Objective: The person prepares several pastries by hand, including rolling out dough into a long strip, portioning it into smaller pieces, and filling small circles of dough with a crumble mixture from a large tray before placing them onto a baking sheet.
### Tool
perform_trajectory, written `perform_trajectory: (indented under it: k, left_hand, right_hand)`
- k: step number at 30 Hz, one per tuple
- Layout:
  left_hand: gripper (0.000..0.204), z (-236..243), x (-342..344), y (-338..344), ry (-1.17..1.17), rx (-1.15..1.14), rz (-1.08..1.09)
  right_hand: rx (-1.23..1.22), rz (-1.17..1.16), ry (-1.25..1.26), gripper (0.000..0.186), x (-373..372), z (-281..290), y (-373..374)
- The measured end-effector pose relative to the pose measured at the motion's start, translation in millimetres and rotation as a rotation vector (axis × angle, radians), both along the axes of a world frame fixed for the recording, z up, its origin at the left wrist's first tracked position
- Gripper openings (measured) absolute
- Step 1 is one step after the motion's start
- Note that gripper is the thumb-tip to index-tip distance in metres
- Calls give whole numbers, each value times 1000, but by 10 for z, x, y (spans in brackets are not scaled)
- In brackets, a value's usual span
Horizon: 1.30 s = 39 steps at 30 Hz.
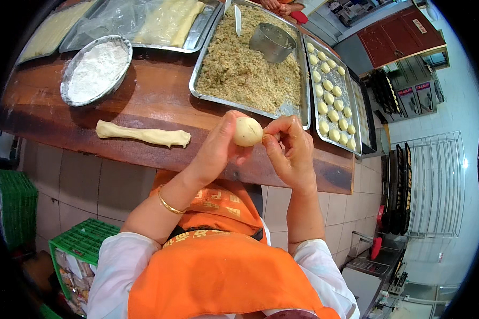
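Observation:
My left hand (pixel 218 151) cups a round, pale ball of dough (pixel 246 129), fingers curled around it. On the ball's right side my right hand (pixel 291 157) has its thumb and index finger pinched at the dough. A long roll of pale dough (pixel 142 135) lies to the left on the wooden table (pixel 42 109). Just beyond my hands is a metal tray of crumbly filling (pixel 223 69), with a metal cylinder (pixel 271 45) and a pale scraper (pixel 238 21) in it. A bowl of white flour (pixel 98 72) stands at the back left.
Rows of small dough balls (pixel 332 115) fill a tray at the right. Trays with dough sheets (pixel 167 26) sit at the back left. A co-worker's hands (pixel 274 8) show beyond the table. Green crates (pixel 85 239) stand below left; a wire rack (pixel 434 181) is at the right.

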<state>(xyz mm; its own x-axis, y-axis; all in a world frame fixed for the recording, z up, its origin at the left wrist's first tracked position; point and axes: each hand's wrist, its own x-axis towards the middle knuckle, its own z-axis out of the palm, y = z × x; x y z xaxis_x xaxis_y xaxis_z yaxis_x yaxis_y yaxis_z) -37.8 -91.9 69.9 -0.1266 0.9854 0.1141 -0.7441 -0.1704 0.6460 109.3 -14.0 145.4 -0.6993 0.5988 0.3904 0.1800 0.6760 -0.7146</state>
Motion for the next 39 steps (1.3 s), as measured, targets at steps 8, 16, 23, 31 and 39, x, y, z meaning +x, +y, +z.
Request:
perform_trajectory:
  k: [8, 16, 23, 31, 39]
  left_hand:
    - [54, 165, -207, -108, 271, 68, -14]
    - [54, 213, -180, -153, 274, 44, -2]
    - [53, 314, -81, -128, 167, 19, 22]
    - [45, 156, -196, -89, 4, -56, -185]
    - [45, 197, -275, -83, 785, 66, -47]
  right_hand:
    - [198, 141, -8, 20, -18, 79, -81]
    - [336, 163, 30, 23, -52, 35, -59]
    - [399, 149, 63, 24, -63, -14, -56]
    - [450, 183, -9, 25, -77, 36, -58]
    - [478, 226, 31, 23, -18, -3, -19]
